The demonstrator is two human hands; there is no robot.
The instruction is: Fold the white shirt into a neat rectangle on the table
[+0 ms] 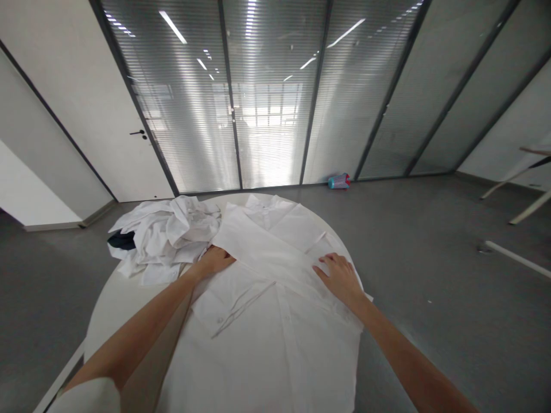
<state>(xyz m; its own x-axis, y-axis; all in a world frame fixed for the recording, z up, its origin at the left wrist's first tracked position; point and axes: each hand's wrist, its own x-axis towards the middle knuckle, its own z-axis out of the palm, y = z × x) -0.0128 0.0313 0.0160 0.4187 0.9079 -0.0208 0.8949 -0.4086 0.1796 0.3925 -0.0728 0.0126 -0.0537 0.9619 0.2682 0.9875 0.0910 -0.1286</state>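
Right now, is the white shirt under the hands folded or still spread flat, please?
Partly folded: the white shirt lies on the round table, one sleeve folded diagonally across it, with the left hand and right hand flat on that fold.

The shirt (275, 321) ran off the bottom edge of the picture, its hem unseen, and it hid most of the table (116, 304), including the far and right edges. The left hand's (214, 261) fingertips were tucked under a fold of cloth. A dark item (121, 240) lay half buried in the pile (166, 235) at the table's left edge; its kind could not be told. Both arms were cut off at the bottom.
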